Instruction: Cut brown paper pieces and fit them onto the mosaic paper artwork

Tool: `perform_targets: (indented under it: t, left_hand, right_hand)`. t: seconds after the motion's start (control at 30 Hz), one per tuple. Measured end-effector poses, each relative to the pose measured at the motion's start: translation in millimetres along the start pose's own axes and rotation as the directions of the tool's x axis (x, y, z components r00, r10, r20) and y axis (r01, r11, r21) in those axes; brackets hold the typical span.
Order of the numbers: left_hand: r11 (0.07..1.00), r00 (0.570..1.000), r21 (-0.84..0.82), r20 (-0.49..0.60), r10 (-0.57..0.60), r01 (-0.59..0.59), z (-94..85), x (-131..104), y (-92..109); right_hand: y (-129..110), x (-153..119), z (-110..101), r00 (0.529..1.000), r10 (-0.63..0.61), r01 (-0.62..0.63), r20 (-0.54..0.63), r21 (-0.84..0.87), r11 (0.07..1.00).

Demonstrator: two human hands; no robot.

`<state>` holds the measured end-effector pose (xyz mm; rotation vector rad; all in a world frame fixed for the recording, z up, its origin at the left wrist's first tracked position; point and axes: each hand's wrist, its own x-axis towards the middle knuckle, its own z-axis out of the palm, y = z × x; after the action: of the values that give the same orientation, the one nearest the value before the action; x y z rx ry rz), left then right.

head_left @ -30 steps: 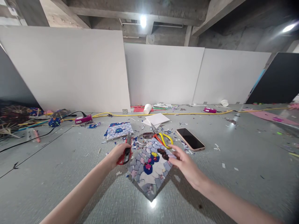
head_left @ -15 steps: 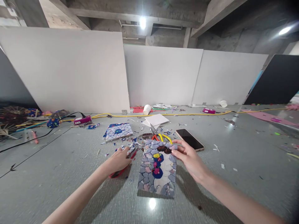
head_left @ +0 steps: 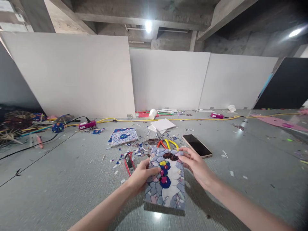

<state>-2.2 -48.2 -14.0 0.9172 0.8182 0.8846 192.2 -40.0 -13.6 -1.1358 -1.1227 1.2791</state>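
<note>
A flat rectangular collage panel (head_left: pixel 174 189), covered in grey-blue patches with a dark blue, yellow and pink figure and a dark brown clump, is held up between both hands. My left hand (head_left: pixel 141 175) grips its left edge, thumb over the front. My right hand (head_left: pixel 194 163) is closed on the upper right corner. Left of the panel lies a red and dark tool that looks like a utility knife (head_left: pixel 129 163). Scissors with orange and yellow handles (head_left: pixel 172 144) lie just behind the panel, partly covered by it. Beside them is a clear ring, perhaps a tape roll (head_left: pixel 145 145).
A phone (head_left: pixel 197 146) lies to the right. Behind are a blue-and-white patterned panel (head_left: pixel 124 137), white cards (head_left: pixel 165 124), a tipped paper cup (head_left: pixel 152 114) and a yellow cable (head_left: pixel 192 119). Scraps litter the grey surface; white boards (head_left: pixel 170 80) stand at the back.
My left hand has let go of the red tool, leaving it on the surface, and has moved right to grip the collage panel's left edge. My right hand still holds the panel.
</note>
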Motion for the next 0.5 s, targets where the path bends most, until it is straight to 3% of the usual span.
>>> perform_targets:
  t: [0.13,0.23,0.3,0.37,0.5]
  left_hand:
    - [0.994,0.981,-0.053,-0.176,0.083,-0.093,-9.7,3.2,19.4]
    - [0.981,0.934,-0.042,-0.318,0.165,-0.188,-19.7,4.9,39.2]
    - [0.971,0.903,-0.026,-0.375,0.209,-0.236,-24.1,5.7,47.2]
    - [0.974,0.902,-0.010,-0.380,0.204,-0.225,-25.3,6.0,49.1]
    - [0.988,0.948,0.016,-0.279,0.152,-0.154,-21.8,5.2,42.3]
  right_hand:
    - [-0.7,7.4,-6.9,0.998,-0.023,0.023,-0.058,-0.006,1.000]
    - [2.7,21.7,-16.5,0.992,-0.095,0.074,-0.088,-0.213,0.974]
    - [5.5,34.7,-20.3,0.979,-0.197,0.151,-0.050,-0.473,0.868]
    - [7.3,48.9,-18.8,0.954,-0.294,0.236,0.057,-0.751,0.617]
    - [10.3,76.1,0.6,0.962,-0.250,0.210,0.108,-0.880,0.427]
